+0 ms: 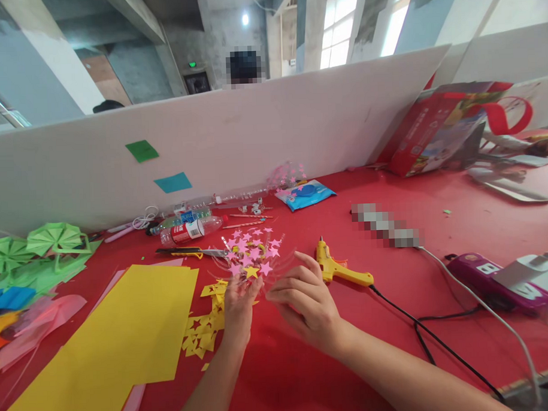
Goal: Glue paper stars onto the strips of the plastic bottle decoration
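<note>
A clear plastic piece with curved strips carries many pink stars [254,253] and a yellow star [251,271]. My left hand [239,302] is closed around its near end, just below the yellow star. To its right, my right hand [306,297] is raised with fingers spread and curved, nothing visible between them. A yellow glue gun [343,271] lies right of my right hand. Yellow paper scraps [202,333] with star-shaped cutouts are left of my left hand, beside large yellow sheets [121,331].
Plastic bottles [189,230], scissors [213,252] and a blue packet [306,195] lie toward the white partition [236,141]. Green folded paper [54,238] is at left. A purple power strip [487,282], cables and a red bag [442,127] are at right. A person's head shows beyond the partition.
</note>
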Action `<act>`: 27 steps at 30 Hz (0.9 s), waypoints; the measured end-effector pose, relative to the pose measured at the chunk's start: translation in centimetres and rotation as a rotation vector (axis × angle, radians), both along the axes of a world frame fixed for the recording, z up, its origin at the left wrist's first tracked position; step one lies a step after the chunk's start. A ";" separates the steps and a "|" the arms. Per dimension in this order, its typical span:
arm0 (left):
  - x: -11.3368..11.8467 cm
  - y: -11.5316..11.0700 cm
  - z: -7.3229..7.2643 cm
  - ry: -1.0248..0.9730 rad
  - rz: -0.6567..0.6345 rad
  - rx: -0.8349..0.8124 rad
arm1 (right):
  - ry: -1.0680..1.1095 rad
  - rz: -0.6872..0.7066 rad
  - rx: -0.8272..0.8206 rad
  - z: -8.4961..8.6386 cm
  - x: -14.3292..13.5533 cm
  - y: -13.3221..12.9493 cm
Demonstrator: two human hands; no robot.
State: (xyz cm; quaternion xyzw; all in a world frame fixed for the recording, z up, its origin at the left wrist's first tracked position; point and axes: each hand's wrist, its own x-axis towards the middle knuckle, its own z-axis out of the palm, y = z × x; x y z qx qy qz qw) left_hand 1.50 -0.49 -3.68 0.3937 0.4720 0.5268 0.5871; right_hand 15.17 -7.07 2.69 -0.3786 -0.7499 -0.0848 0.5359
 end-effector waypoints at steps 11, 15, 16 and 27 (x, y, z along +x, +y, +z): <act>-0.1 -0.1 0.7 0.048 0.002 -0.002 | 0.013 -0.066 -0.010 -0.5 0.0 0.3; -0.2 -0.1 0.5 0.066 -0.008 0.017 | 0.015 -0.063 0.004 -0.4 0.0 0.4; -0.2 -0.1 0.4 0.070 -0.011 0.026 | 0.016 -0.065 0.002 -0.4 0.0 0.4; -0.2 -0.1 0.3 0.035 -0.020 0.045 | -0.092 -0.184 0.150 -0.6 -0.3 -0.6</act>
